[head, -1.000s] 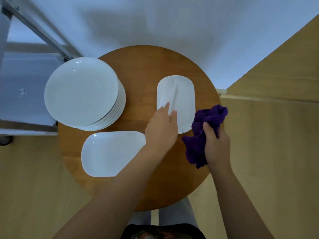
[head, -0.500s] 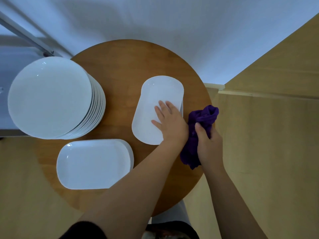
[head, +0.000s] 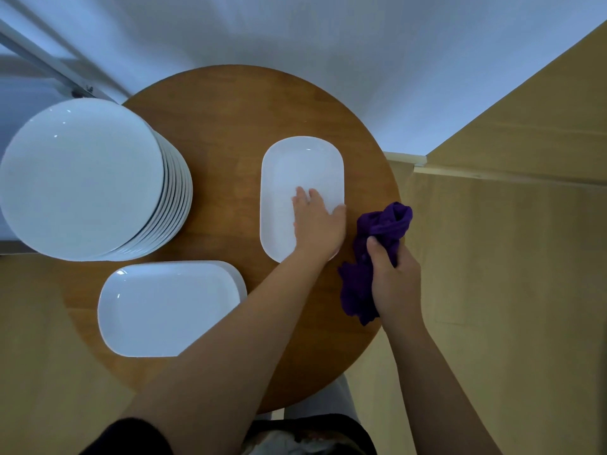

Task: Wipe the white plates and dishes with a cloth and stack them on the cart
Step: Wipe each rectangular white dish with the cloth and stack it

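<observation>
A white oblong dish (head: 297, 165) lies flat on the round wooden table (head: 230, 106). My left hand (head: 317, 223) rests on its near half, fingers straight, thumb at the dish's right rim. My right hand (head: 394, 277) grips a bunched purple cloth (head: 377, 231) at the table's right edge, beside the dish. A tall stack of round white plates (head: 82, 178) stands at the left. A short stack of oblong white dishes (head: 167, 307) lies at the front left.
A metal cart frame (head: 49, 67) shows at the upper left, behind the round plates. White wall is beyond the table, wooden panelling to the right, pale floor below.
The oblong dish, held tilted on edge a second ago, now lies flat under my left hand. My right hand with the cloth stayed beside it.
</observation>
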A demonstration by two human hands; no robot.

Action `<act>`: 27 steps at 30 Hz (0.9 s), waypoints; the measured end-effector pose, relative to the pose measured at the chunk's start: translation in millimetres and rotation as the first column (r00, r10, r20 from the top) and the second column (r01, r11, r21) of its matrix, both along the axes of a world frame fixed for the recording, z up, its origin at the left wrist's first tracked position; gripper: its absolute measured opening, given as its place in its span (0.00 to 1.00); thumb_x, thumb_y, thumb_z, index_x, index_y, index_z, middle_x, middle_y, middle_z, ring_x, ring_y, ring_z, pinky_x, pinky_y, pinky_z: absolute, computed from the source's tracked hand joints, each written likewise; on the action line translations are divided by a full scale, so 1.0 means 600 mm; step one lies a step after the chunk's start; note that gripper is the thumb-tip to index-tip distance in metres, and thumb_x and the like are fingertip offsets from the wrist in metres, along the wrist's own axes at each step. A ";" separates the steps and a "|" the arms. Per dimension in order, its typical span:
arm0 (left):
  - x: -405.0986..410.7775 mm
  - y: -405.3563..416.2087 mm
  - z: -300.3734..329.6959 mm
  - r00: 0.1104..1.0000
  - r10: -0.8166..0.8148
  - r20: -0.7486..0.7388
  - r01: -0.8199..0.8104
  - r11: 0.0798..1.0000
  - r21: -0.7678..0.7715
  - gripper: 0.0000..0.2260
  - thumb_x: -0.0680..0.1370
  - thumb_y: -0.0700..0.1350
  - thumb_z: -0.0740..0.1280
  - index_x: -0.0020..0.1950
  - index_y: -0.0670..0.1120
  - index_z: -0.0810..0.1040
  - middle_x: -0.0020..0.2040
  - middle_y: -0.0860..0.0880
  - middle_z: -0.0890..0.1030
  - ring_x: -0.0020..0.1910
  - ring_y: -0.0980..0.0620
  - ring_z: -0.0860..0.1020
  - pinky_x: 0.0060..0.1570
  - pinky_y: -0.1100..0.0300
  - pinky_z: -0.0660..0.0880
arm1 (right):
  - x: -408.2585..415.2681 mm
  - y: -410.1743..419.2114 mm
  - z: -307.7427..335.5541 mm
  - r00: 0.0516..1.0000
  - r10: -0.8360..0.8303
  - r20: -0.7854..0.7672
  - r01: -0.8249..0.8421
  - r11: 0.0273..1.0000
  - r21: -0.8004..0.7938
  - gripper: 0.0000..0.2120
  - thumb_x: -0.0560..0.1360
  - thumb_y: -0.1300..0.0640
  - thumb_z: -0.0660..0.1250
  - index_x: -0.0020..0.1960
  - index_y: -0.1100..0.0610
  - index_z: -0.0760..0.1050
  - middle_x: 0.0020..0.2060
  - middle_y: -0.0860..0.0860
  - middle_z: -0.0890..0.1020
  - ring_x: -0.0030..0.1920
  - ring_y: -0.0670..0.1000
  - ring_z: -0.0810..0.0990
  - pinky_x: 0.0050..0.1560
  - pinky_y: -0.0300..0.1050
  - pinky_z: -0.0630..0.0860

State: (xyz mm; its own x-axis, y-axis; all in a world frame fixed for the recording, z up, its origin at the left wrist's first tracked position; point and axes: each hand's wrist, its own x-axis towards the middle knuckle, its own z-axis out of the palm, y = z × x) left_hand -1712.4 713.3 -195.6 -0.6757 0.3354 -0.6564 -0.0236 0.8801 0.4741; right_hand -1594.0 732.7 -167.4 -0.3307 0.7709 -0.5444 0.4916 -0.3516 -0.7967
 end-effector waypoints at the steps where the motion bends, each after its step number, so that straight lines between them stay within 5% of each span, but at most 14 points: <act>1: -0.004 -0.023 0.007 1.000 0.018 -0.001 -0.018 0.998 0.056 0.27 0.82 0.51 0.56 0.78 0.45 0.51 0.78 0.48 0.51 0.77 0.48 0.51 0.72 0.52 0.53 | -0.002 -0.001 0.003 1.000 0.012 -0.010 -0.012 1.000 0.003 0.08 0.77 0.51 0.64 0.39 0.50 0.73 0.31 0.45 0.77 0.34 0.46 0.76 0.34 0.41 0.72; 4: -0.012 -0.123 0.029 0.995 0.064 -0.082 -0.049 0.983 0.174 0.21 0.81 0.48 0.60 0.74 0.48 0.64 0.74 0.50 0.65 0.72 0.50 0.63 0.67 0.55 0.63 | -0.011 -0.010 0.013 0.997 0.067 -0.042 -0.066 0.997 0.029 0.10 0.77 0.52 0.64 0.38 0.51 0.72 0.26 0.41 0.75 0.28 0.39 0.72 0.29 0.32 0.69; 7: -0.014 -0.237 0.042 0.969 0.084 -0.233 -0.051 0.988 0.146 0.16 0.80 0.45 0.63 0.68 0.46 0.72 0.67 0.49 0.73 0.67 0.50 0.70 0.63 0.60 0.64 | -0.023 -0.030 0.025 0.990 0.128 -0.055 -0.126 0.991 0.042 0.10 0.77 0.53 0.64 0.37 0.51 0.71 0.26 0.41 0.75 0.28 0.41 0.72 0.32 0.36 0.69; 15: -0.044 -0.447 0.053 0.863 0.176 -0.474 -0.234 0.970 -0.067 0.18 0.77 0.41 0.66 0.66 0.38 0.73 0.65 0.39 0.74 0.65 0.40 0.69 0.65 0.49 0.64 | -0.057 -0.149 0.051 0.949 0.304 -0.082 -0.303 0.953 0.024 0.08 0.77 0.53 0.64 0.40 0.52 0.73 0.28 0.44 0.75 0.28 0.39 0.73 0.28 0.30 0.68; 20: -0.081 -0.517 0.042 0.882 0.259 -0.393 -0.309 0.948 -0.069 0.19 0.79 0.44 0.64 0.69 0.40 0.70 0.65 0.40 0.72 0.63 0.42 0.69 0.64 0.48 0.66 | -0.075 -0.241 0.049 0.931 0.364 -0.036 -0.363 0.932 0.011 0.08 0.77 0.54 0.64 0.39 0.50 0.72 0.29 0.44 0.76 0.30 0.40 0.74 0.30 0.31 0.69; 27: -0.127 -0.546 0.025 0.875 0.348 -0.336 -0.363 0.931 0.020 0.08 0.78 0.40 0.64 0.55 0.41 0.78 0.51 0.45 0.77 0.46 0.50 0.73 0.44 0.59 0.67 | -0.095 -0.313 0.038 0.933 0.356 0.056 -0.360 0.930 0.072 0.06 0.76 0.52 0.64 0.40 0.49 0.72 0.36 0.50 0.78 0.35 0.45 0.76 0.32 0.32 0.70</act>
